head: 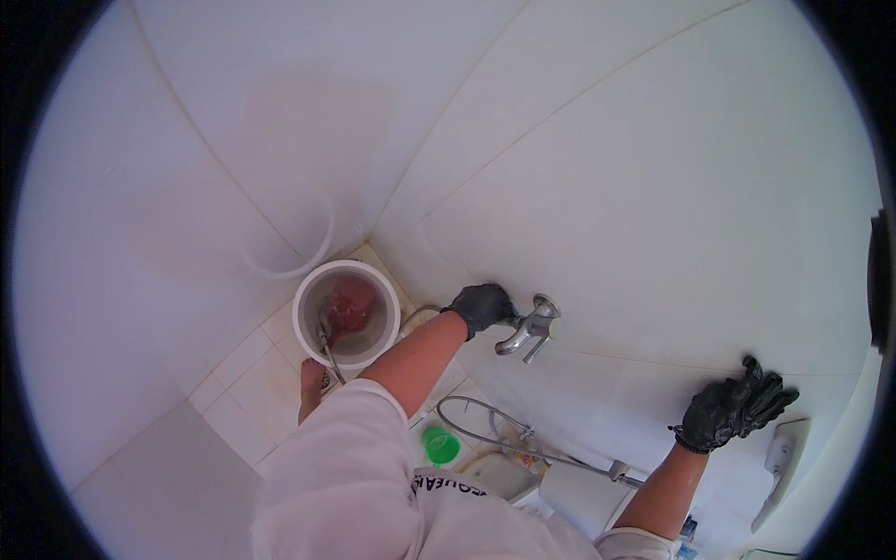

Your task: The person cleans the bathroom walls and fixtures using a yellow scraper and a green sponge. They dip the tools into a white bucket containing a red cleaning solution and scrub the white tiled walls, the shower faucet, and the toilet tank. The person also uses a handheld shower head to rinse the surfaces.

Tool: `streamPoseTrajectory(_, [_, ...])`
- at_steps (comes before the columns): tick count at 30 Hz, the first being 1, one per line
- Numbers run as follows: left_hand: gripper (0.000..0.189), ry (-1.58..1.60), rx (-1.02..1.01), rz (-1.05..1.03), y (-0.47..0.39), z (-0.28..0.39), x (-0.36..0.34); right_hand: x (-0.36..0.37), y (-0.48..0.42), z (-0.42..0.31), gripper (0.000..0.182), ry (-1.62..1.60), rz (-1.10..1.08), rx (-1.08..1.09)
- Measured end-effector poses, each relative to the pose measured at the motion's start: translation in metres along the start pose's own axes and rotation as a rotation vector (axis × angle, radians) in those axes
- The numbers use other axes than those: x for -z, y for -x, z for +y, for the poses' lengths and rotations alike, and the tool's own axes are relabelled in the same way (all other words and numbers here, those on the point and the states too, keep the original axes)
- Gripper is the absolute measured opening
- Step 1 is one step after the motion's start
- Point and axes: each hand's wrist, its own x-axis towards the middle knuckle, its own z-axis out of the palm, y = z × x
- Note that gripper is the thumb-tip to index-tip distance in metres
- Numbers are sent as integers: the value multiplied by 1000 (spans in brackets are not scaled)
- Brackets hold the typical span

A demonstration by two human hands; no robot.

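My left hand (483, 308), in a black glove, is closed around a side fitting of the chrome wall tap (528, 332); its fingers partly hide the fitting. A metal hose runs from behind this hand toward the white bucket (301, 318). Inside the bucket is what looks like water, with a red object (352, 304) whose exact kind I cannot tell. A hand sprayer (323, 334) hangs over the bucket's rim. My right hand (728, 409), also black-gloved, is held at the wall with fingers spread and nothing in it. Whether it touches the wall is unclear.
White walls (630, 210) meet in a corner behind the bucket. A bare foot (311, 385) stands on the tiled floor (241, 413) near a drain. Below are a green dipper (441, 446), a looped metal hose (455, 400), a white toilet (581, 493) and a white wall fixture (780, 462).
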Motion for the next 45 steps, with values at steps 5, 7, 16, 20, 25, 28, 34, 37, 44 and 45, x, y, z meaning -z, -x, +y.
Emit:
streamPoseTrajectory(5, [19, 1, 128, 85, -9, -28, -21, 7, -12, -6, 30, 24, -19, -15])
streamPoseTrajectory(7, [18, -22, -33, 194, 0, -15, 6, 6, -11, -5, 32, 52, -29, -13])
streamPoseTrajectory(16, [15, 171, -74, 891, 12, 49, 83, 4, -6, -4, 35, 21, -39, 8])
streamPoseTrajectory(20, [21, 415, 430, 727, -7, -19, -5, 5, -8, -5, 35, 28, -17, 29])
streamPoseTrajectory(25, [21, 321, 370, 984, -8, -1, 19, -1, -1, 4, 33, 6, -19, 66])
streamPoseTrajectory(28, [20, 242, 45, 1206, -10, 46, 76, 8, -7, 0, 33, 34, -52, 45])
streamPoseTrajectory(34, [22, 796, -242, 1414, -20, 92, 134, 1, -6, -6, 31, 20, -92, 5])
streamPoseTrajectory(37, [24, 1359, -36, 1226, -66, 34, 74, -6, 6, 7, 32, -39, 28, 22])
streamPoseTrajectory(44, [31, 806, 776, 1151, -49, -39, 35, -10, 8, 8, 43, -62, 52, 13])
streamPoseTrajectory(45, [30, 760, 709, 1247, -51, -30, 40, -7, 4, 5, 42, -30, 44, 34])
